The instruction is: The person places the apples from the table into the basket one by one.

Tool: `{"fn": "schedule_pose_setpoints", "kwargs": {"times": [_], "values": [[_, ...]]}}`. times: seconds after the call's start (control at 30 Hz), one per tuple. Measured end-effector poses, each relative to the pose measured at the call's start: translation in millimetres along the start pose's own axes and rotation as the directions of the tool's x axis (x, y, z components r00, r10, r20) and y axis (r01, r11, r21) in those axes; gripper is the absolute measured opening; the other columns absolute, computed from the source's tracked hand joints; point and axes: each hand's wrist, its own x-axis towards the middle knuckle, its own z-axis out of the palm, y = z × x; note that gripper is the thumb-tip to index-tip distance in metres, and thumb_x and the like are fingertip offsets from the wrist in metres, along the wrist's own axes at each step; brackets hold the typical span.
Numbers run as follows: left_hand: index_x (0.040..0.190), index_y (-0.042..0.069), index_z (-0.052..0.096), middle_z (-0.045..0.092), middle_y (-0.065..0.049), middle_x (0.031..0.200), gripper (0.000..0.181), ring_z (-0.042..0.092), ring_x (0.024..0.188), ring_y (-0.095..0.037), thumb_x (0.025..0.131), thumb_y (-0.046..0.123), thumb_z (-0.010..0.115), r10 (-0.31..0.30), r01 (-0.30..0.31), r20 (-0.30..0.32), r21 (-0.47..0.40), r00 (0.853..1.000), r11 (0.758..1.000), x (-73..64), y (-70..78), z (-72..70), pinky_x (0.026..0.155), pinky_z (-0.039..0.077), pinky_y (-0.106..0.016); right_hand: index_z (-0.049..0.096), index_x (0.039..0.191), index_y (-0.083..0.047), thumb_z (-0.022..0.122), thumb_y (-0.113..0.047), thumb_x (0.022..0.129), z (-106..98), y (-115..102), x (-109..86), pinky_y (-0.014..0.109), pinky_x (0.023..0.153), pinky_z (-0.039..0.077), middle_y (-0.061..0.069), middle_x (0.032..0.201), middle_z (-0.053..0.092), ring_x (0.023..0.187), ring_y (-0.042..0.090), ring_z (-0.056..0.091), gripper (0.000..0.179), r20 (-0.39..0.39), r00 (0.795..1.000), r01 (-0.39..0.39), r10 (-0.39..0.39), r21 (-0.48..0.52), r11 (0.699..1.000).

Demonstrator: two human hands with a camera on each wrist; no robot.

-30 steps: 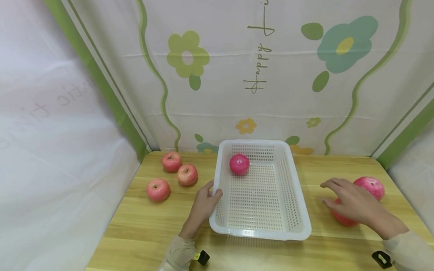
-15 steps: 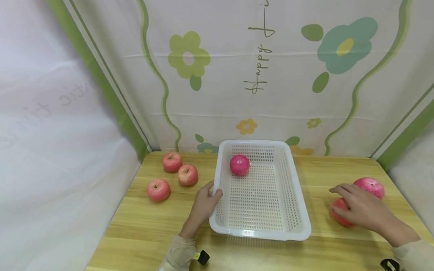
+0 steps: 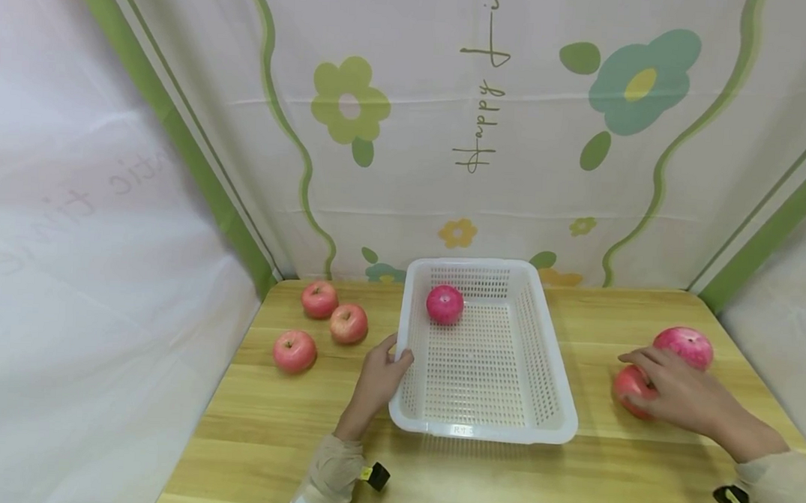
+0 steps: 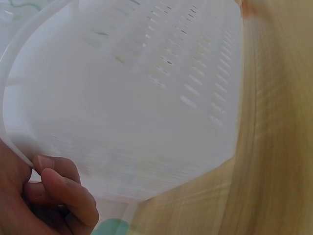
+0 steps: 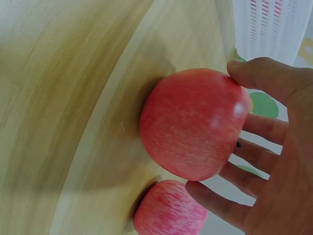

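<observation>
In the head view, my left hand [image 3: 380, 378] grips the left rim of a white plastic basket [image 3: 553, 340] with perforated walls. The left wrist view shows the curled fingers [image 4: 66, 188] at the basket's rim. A dark pink round fruit [image 3: 444, 304] lies inside, near the far left corner. On the right, my right hand [image 3: 683, 391] reaches over a red apple [image 3: 629, 390] standing on the table. Thumb and fingers span that apple, touching its sides in the right wrist view. Right behind the hand sits a pink streaked apple [image 3: 685, 345], also visible below the red one [image 5: 171, 210].
Three light red apples, a far one [image 3: 319, 300], a middle one [image 3: 349, 324] and a nearer one [image 3: 294, 352], lie left of the basket on the wooden table [image 3: 266, 441]. A white flower-printed cloth [image 3: 406, 169] hangs behind the table, with more cloth at both sides.
My right hand has shifted right and drawn back over the red apple, bringing thumb and fingers around it. The left hand and the basket have stayed in place.
</observation>
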Motion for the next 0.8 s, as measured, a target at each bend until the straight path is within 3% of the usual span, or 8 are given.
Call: {"fn": "schedule_pose_setpoints", "kwargs": {"times": [0.2, 0.8], "values": [[0.152, 0.0, 0.055, 0.075, -0.035, 0.105, 0.055, 0.079, 0.09, -0.045, 0.102, 0.021, 0.06, 0.002, -0.002, 0.008, -0.007, 1.0, 1.0, -0.1, -0.3, -0.2, 0.065, 0.067, -0.04, 0.069, 0.131, -0.004, 0.089, -0.047, 0.082, 2.6, 2.6, -2.5, 0.072, 0.088, 0.056, 0.026, 0.133, 0.065, 0.122, 0.052, 0.06, 0.068, 0.03, 0.999, -0.032, 0.031, 0.02, 0.999], [0.152, 0.0, 0.055, 0.077, -0.031, 0.1, 0.056, 0.08, 0.083, -0.036, 0.102, 0.022, 0.06, -0.001, 0.001, 0.009, 0.028, 1.0, 1.0, 1.0, -2.9, -0.9, 0.063, 0.066, -0.038, 0.069, 0.127, 0.001, 0.096, -0.037, 0.071, 8.5, 5.7, -2.0, 0.067, 0.088, 0.057, 0.026, 0.125, 0.066, 0.113, 0.052, 0.065, 0.073, 0.011, 1.0, 0.017, -0.018, 0.067, 0.998]]}}
